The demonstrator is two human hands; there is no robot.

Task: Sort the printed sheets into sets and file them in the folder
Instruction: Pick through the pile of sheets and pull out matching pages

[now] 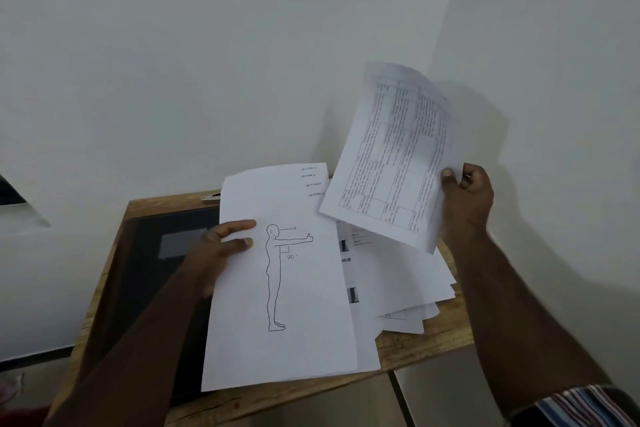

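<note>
1. On the counter [429, 340], head view: a wooden top with visible grain and a pale worn edge, set against a plain white wall [207, 62].
2. Folder [166, 253]: dark, flat, matte, with a grey rectangular label; lies on the counter's left half, partly under the left hand's sheets.
3. Loose sheets [398, 281]: thin white paper, fanned in an untidy pile on the counter's right half; print too small to read.
4. Figure sheet [294, 288]: white, line drawing of a standing figure with arm outstretched, marked "90°". Left hand [214, 253] grips its left edge, thumb on top.
5. Table sheet [394, 156]: white, printed grid, curling and blurred; raised above the pile. Right hand [464, 198] pinches its lower right edge.
6. Striped sleeve [585, 406]: at lower right.
</note>
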